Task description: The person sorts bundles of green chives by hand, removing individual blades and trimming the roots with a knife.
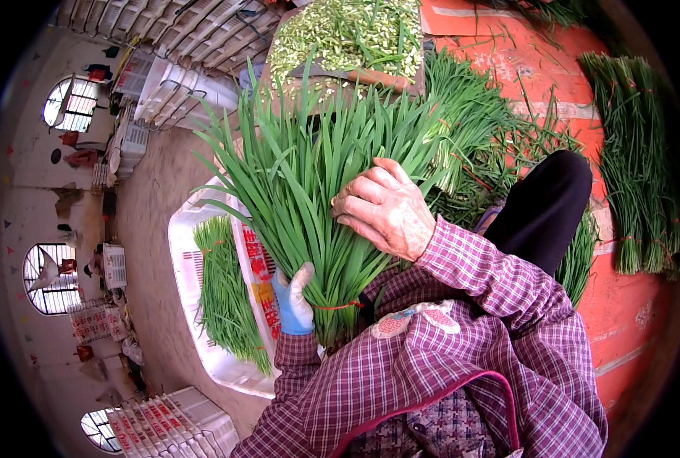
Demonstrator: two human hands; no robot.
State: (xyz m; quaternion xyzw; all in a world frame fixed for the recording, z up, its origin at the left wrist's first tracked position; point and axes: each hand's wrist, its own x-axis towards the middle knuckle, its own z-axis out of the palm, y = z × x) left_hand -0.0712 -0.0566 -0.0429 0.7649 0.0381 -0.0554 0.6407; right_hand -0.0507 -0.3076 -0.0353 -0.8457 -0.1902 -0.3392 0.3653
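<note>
Your left hand (295, 302) has its grip round the leaf bundle (302, 206) low down, before you; your right hand (387, 210) lies across it, fingers bent, whether pinching I cannot tell.

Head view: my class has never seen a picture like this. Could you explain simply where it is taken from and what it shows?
There is no machine here: one person works by hand, seen by a wide fisheye camera worn on the head. It looks down, so straight edges bend toward the rim.

The left hand, in a blue-and-white glove, grips a bunch of long green leaves near its red band. The ungloved right hand rests on the leaves.

At left, a white crate holds another green bundle. More bundles lie on the orange-red surface at right. At the top, a knife lies among chopped pale-green pieces.
</note>
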